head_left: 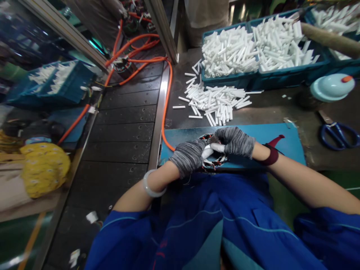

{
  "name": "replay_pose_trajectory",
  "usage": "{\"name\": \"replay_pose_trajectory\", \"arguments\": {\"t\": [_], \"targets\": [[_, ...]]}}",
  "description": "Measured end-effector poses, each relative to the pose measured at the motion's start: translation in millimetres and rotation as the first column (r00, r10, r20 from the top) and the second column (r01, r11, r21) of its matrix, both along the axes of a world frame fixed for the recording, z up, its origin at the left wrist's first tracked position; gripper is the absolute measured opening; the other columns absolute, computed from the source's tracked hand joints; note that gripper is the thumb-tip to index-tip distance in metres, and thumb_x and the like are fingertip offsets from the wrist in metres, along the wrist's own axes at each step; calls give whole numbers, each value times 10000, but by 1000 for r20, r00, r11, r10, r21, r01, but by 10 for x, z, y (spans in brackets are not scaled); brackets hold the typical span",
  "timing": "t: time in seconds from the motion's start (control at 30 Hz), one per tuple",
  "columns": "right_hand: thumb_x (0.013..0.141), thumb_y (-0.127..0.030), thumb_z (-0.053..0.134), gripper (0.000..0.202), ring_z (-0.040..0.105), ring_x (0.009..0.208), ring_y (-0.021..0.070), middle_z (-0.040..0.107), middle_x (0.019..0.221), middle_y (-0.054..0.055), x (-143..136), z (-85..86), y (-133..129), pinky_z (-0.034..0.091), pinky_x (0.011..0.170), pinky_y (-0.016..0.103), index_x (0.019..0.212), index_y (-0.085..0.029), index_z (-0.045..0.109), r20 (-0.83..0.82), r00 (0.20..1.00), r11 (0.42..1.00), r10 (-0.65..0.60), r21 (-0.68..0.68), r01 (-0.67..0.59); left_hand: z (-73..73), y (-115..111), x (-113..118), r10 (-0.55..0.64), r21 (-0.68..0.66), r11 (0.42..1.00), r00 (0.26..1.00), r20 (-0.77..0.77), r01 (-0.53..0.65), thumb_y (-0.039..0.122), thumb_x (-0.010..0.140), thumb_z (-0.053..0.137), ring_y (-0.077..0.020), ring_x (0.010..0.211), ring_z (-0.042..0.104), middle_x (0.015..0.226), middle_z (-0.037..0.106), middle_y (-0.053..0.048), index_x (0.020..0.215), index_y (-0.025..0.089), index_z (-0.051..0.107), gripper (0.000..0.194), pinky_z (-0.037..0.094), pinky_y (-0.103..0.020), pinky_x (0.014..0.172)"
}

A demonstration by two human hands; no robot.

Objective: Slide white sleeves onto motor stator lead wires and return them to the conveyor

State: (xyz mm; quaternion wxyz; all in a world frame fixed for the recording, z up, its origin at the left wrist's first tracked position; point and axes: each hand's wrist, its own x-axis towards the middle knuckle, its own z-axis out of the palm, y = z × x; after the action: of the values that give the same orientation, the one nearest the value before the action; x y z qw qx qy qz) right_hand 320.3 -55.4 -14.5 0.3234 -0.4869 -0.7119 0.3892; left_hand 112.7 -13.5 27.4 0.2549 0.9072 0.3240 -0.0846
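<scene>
A ring-shaped wire coil (216,163) with black, white and orange parts lies on the blue mat (270,133) right in front of me. My left hand (189,155), in a grey knitted glove, is closed at the ring's left side. From the right, my right hand (234,141), gloved alike, reaches over the coil with its fingers pinched together. The fingertips of both hands are white and meet over the ring's upper middle. What exactly lies between them is too small and covered to make out.
Loose white tubes (221,101) are heaped behind the mat, before blue bins (230,77) full of them. Blue-handled scissors (334,135) and a light-blue-lidded bottle (330,88) stand right. An orange hose (170,86) runs beside the slatted conveyor (126,127). A co-worker's yellow sleeve (45,168) shows left.
</scene>
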Motion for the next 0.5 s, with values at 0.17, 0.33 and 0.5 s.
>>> {"name": "replay_pose_trajectory", "arguments": {"t": [0.17,0.33,0.5], "targets": [[978,-510,575,388,647,862,213,724,986,118,274,13,5,519,799,384,1028,-195,797,180,980,962,91,240,-133,121,-112,185,54,138,990,959,-277,-16,431,1056,368,-351,959,722,1021,731,-207,1122,94,691,471,576,-465,790],[1009,-534,508,431,664,871,200,720,960,95,411,-77,-24,546,817,368,1019,-196,777,100,985,959,143,234,-163,27,-137,329,78,279,960,973,-216,-15,386,1047,404,-341,1025,693,1072,705,-229,1151,69,663,422,558,-459,860],[952,-524,625,337,692,870,192,748,950,62,370,-168,-103,561,836,349,1006,-218,754,-73,996,987,50,156,-38,45,82,296,-209,29,977,977,-50,211,442,1017,520,-264,1017,713,1116,742,-136,1183,142,676,377,559,-370,926]]}}
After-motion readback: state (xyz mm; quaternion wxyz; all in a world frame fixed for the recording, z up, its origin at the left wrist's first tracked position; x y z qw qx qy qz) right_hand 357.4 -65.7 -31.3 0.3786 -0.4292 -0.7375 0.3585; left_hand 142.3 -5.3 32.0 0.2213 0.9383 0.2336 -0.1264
